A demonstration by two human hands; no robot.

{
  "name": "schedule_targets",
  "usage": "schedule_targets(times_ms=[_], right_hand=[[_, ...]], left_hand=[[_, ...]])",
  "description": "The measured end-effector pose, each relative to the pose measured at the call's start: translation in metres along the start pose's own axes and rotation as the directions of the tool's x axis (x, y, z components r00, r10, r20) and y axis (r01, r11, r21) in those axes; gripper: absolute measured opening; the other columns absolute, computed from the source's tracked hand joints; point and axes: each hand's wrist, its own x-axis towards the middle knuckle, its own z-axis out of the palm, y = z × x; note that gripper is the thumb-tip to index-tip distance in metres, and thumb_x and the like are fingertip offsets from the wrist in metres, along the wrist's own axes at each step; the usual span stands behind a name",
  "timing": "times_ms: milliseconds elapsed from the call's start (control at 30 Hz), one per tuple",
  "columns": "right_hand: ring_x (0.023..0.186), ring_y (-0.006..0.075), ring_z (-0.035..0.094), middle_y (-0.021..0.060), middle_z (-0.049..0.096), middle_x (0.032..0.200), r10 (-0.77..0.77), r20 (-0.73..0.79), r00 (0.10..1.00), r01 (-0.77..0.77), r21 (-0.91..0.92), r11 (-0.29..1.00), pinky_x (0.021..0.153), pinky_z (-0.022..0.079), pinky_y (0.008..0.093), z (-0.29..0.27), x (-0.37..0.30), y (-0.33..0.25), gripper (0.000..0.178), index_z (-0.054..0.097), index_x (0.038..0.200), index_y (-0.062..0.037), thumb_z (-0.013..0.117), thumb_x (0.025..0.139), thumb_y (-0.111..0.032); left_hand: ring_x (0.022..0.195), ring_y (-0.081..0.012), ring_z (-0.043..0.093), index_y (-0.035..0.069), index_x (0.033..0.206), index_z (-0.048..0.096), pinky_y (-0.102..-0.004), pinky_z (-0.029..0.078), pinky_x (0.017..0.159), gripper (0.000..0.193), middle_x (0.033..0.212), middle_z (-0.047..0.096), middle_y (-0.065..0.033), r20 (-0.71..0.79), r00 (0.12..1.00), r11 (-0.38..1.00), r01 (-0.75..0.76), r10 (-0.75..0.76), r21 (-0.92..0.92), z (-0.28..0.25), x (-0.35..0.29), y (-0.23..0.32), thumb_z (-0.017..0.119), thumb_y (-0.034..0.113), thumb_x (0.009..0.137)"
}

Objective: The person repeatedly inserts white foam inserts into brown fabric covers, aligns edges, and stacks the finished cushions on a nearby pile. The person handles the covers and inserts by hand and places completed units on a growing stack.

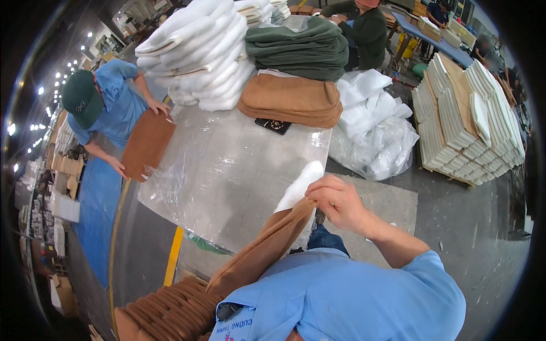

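My right hand (340,202) is closed in a pinch on the open end of a brown fabric cushion cover (263,245). White padding (300,184) sticks out of that end, its tip over the near right edge of the table. Slanting down to the left, the cover lies against the front of my body. My left hand does not show; the cover and my body may hide it. By the cover's lower end, a row of brown cushions (170,311) is packed tightly at my left side.
The table (199,153) carries stacks of white padding (196,57), green fabric (298,48) and brown fabric (293,99), plus a phone (273,125). At the left a co-worker (108,105) holds a brown piece (149,145). Plastic bags (375,133) and a pallet stack (463,122) stand right.
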Motion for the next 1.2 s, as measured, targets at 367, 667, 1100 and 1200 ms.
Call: schedule_targets(times_ms=[367, 667, 1100, 1200], right_hand=[[0.095, 0.0286, 0.068, 0.0095, 0.071, 0.106, 0.015, -0.247, 0.969, -0.026, -0.042, 0.999, 0.082, 0.056, 0.0383, -0.001, -0.045, -0.006, 0.031, 0.073, 0.096, -0.0053, 0.064, 0.073, 0.013], [0.096, 0.0283, 0.068, 0.0090, 0.071, 0.107, 0.003, -0.300, 0.954, -0.006, -0.012, 1.000, 0.082, 0.055, 0.0383, 0.000, -0.046, -0.011, 0.030, 0.074, 0.097, -0.0056, 0.069, 0.073, 0.011], [0.100, 0.0278, 0.066, 0.0075, 0.069, 0.112, 0.044, -0.419, 0.907, -0.085, -0.079, 0.993, 0.086, 0.053, 0.0388, 0.000, -0.080, -0.016, 0.030, 0.075, 0.097, -0.0091, 0.077, 0.071, 0.007], [0.101, 0.0279, 0.066, 0.0076, 0.069, 0.112, 0.040, -0.414, 0.909, -0.077, -0.074, 0.994, 0.088, 0.053, 0.0392, -0.001, -0.087, -0.019, 0.031, 0.076, 0.099, -0.0094, 0.078, 0.072, 0.005]], left_hand=[[0.096, -0.0197, 0.069, 0.000, 0.127, 0.064, -0.0360, 0.053, 0.091, 0.040, 0.103, 0.073, -0.0107, 0.575, 0.578, 0.733, -0.678, 0.579, -0.056, -0.039, 0.019, 0.298, 0.074, 0.025, 0.098], [0.073, -0.0309, 0.069, -0.002, 0.088, 0.065, -0.0414, 0.049, 0.063, 0.051, 0.078, 0.068, -0.0174, 0.883, -0.267, 0.441, -0.894, -0.385, -0.078, 0.048, 0.016, 0.429, 0.068, 0.048, 0.101], [0.066, -0.0054, 0.056, 0.002, 0.094, 0.067, -0.0234, 0.045, 0.059, 0.018, 0.076, 0.062, 0.0021, 0.819, 0.399, 0.902, -0.305, 0.413, -0.306, 0.128, 0.010, 0.331, 0.062, 0.015, 0.106], [0.071, -0.0028, 0.052, 0.002, 0.103, 0.065, -0.0211, 0.044, 0.064, 0.012, 0.083, 0.062, 0.0048, 0.783, 0.451, 0.814, -0.568, 0.429, -0.119, 0.108, -0.003, 0.315, 0.060, 0.013, 0.107]])
